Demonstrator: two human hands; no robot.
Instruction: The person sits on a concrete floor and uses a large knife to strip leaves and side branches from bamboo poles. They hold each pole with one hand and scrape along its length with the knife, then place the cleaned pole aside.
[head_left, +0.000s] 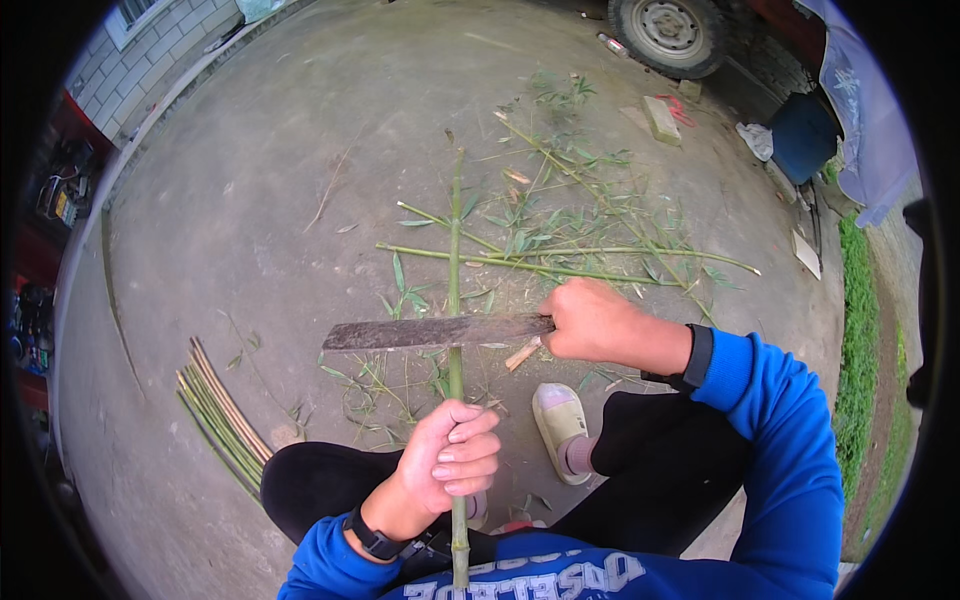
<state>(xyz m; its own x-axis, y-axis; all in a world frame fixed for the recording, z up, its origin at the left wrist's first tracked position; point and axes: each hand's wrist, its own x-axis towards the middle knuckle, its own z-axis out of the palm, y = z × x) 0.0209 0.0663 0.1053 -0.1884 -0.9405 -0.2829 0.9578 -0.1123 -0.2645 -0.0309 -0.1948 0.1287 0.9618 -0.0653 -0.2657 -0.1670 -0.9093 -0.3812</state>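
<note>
My left hand (452, 454) is closed around a green bamboo stalk (455, 277), which points away from my body, its near end against my blue sweatshirt. My right hand (581, 319) grips the near end of a long dark blade (435, 333), a machete or similar knife; its handle is hidden in my fist. The blade lies crosswise over the stalk, beyond my left hand. Whether its edge touches the stalk I cannot tell. Cut bamboo stems (525, 264) with leafy twigs lie on the concrete beyond the blade.
A bundle of trimmed canes (221, 420) lies by my left knee. My slippered foot (560, 431) is below my right hand. Farther off are a brick (661, 120), a vehicle wheel (667, 30), a plastic bottle (613, 45) and a dark blue container (804, 139). Grass runs along the right.
</note>
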